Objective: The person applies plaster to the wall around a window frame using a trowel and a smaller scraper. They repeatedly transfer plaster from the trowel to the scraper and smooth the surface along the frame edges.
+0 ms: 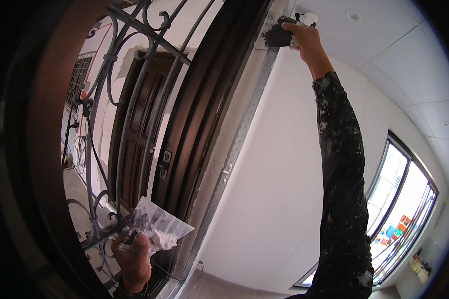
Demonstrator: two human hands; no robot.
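Beside the doorframe [200, 99], right hand [306, 41] is gripping a blade [276, 36].
Lower, left hand [134, 268] is gripping a pasty scraper [165, 222].

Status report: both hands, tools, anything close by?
Left hand: scraper loaded with white paste. Right hand: raised, second scraper at metal strip, contact unclear. Dark grille near left hand.

I can't tell whether the blade [263, 37] in the right hand [306, 40] touches the metal strip [248, 117]; the lower edge crops 2 dark sleeves [341, 164]; coloured things [395, 231] outside are too small to identify.
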